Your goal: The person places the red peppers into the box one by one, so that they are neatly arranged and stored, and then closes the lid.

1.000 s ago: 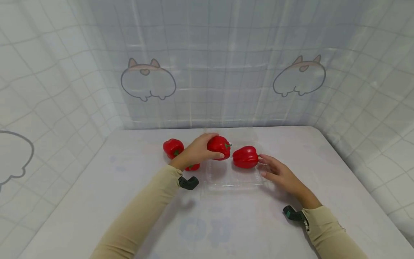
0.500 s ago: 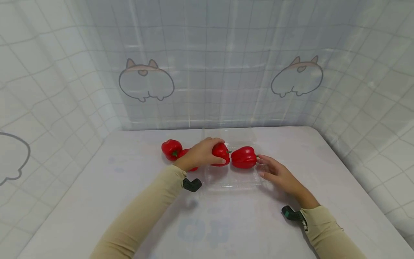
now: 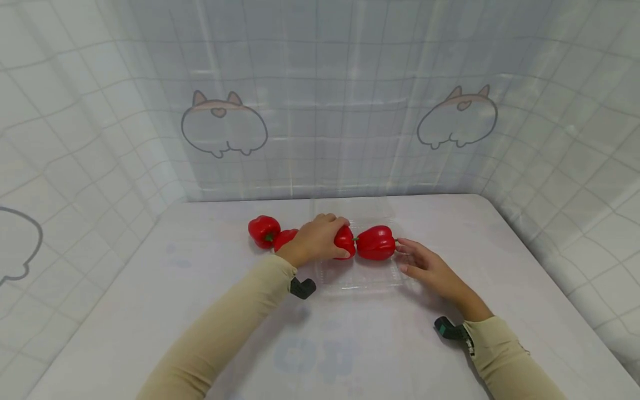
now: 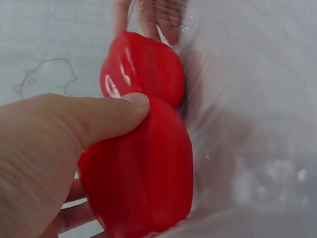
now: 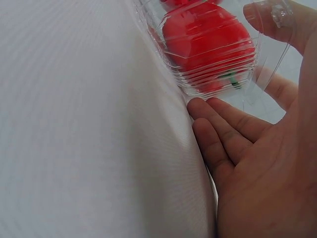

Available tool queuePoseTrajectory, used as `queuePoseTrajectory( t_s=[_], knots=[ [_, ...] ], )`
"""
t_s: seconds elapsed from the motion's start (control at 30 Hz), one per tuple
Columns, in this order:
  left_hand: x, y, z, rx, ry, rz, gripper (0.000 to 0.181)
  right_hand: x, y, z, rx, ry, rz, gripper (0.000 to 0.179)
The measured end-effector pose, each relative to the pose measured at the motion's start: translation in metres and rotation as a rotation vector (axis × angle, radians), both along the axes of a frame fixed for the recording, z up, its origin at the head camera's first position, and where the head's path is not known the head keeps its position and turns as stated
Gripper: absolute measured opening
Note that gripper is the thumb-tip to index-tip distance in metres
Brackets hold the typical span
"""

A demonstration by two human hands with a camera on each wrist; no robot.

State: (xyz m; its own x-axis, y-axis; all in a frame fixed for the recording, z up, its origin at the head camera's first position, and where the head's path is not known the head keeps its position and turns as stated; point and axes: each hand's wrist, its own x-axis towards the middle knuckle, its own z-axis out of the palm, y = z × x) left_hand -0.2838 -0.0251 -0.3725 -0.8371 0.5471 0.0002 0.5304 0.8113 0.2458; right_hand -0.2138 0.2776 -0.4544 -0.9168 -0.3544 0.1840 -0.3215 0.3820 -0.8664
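Note:
In the head view a red bell pepper is gripped by my left hand, low in a clear plastic container. The left wrist view has my thumb across its upper side, with other fingers partly hidden beneath. A second red bell pepper lies in the container's right part, its stem toward my right hand. That hand rests at the container's right end, fingers loosely extended. Seen from the right wrist, fingertips are right at the ridged clear wall, the thumb up by the rim.
Left of the container, another red bell pepper lies on the white table. One more pepper sits beside it, partly behind my left hand. The container's raised clear lid stands at its back. White grid-patterned curtains surround the table.
My left hand has lowered its bell pepper into the container, up against the pepper there. A pepper behind that hand shows from a different side of the wrist. My right hand stays nearly still.

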Motion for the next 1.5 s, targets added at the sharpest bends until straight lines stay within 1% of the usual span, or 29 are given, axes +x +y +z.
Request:
queuePoseTrajectory(
  t_s=[0.17, 0.23, 0.3, 0.47, 0.53, 0.6, 0.93, 1.03, 1.17, 1.27, 1.4, 1.5],
  knots=[
    [-0.001, 0.003, -0.004, -0.012, -0.011, 0.01, 0.077, 0.0, 0.0, 0.0, 0.003, 0.004, 0.001, 0.067],
    [-0.001, 0.005, -0.005, -0.028, -0.004, 0.008, 0.077, 0.0, 0.0, 0.0, 0.007, 0.006, 0.0, 0.067],
    [-0.002, 0.006, -0.005, -0.056, 0.02, -0.001, 0.078, 0.0, 0.0, 0.0, 0.009, 0.005, -0.001, 0.067],
    [-0.004, 0.007, -0.004, -0.134, 0.105, -0.054, 0.08, 0.0, 0.001, -0.001, 0.009, 0.001, -0.003, 0.067],
    [-0.003, 0.007, -0.003, -0.157, 0.129, -0.065, 0.079, -0.001, 0.001, -0.002, 0.008, 0.0, 0.0, 0.067],
    [-0.002, 0.008, -0.003, -0.17, 0.138, -0.069, 0.079, -0.001, 0.001, -0.003, 0.006, -0.001, 0.003, 0.067],
    [0.002, 0.003, -0.005, -0.154, 0.095, -0.064, 0.082, -0.001, 0.0, -0.003, 0.005, -0.007, 0.011, 0.066],
    [0.003, -0.001, -0.005, -0.121, 0.078, -0.047, 0.086, 0.0, 0.0, -0.003, 0.013, -0.007, 0.007, 0.066],
    [0.007, -0.011, -0.004, -0.031, 0.06, 0.002, 0.084, 0.0, 0.0, -0.003, 0.018, 0.004, 0.008, 0.065],
    [0.012, -0.02, -0.001, 0.047, 0.063, 0.026, 0.079, -0.001, 0.001, -0.002, 0.022, 0.012, 0.007, 0.065],
    [0.017, -0.036, 0.004, 0.135, 0.089, 0.061, 0.068, -0.001, 0.002, -0.002, 0.025, 0.016, 0.004, 0.065],
    [0.018, -0.052, 0.006, 0.217, 0.115, 0.098, 0.059, -0.001, 0.003, -0.002, 0.025, 0.016, 0.001, 0.065]
  ],
)
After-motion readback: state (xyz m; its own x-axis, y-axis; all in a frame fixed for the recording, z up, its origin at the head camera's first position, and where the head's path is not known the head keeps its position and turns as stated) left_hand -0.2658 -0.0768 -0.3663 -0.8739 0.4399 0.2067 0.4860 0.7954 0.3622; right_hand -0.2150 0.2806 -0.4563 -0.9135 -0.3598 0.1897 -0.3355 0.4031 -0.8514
